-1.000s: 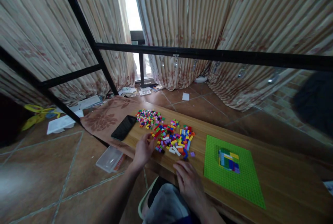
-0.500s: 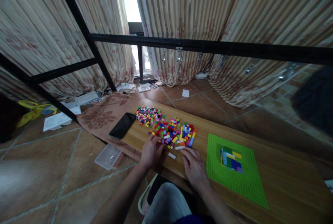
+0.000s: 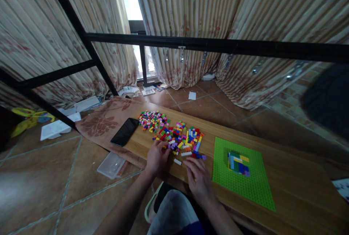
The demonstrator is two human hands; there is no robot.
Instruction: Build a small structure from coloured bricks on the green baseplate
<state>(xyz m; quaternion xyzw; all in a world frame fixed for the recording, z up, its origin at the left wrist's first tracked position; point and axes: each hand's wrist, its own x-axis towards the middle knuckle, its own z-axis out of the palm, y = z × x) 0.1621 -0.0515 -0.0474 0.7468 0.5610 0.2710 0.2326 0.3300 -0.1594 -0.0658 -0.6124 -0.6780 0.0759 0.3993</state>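
Observation:
Small multicoloured toy bricks (image 3: 188, 140) lie in a loose pile on the wooden bench. At the pile's near left edge is my left hand (image 3: 157, 158), its fingers bent and a gap between index finger and thumb, close to some purple bricks (image 3: 173, 145). My right hand (image 3: 198, 178) rests palm down at the near right, fingers loosely bent, with no brick visible in it. Its fingertips are close to a white brick (image 3: 177, 162) lying apart from the pile. Another long white brick (image 3: 186, 153) lies just beyond them. Blue and purple bricks (image 3: 201, 156) sit beyond my right knuckles.
A green baseplate (image 3: 245, 191) with a small built block of bricks (image 3: 239, 164) lies at the right. Tiny bricks (image 3: 152, 119) form a second heap, with a black phone (image 3: 124, 132) to its left. A clear plastic box (image 3: 111, 165) stands below the bench's left side.
My right hand has drawn slightly back from the long white brick, exposing blue and purple bricks beside it. The left hand stays at the pile edge. The whole view has shifted slightly.

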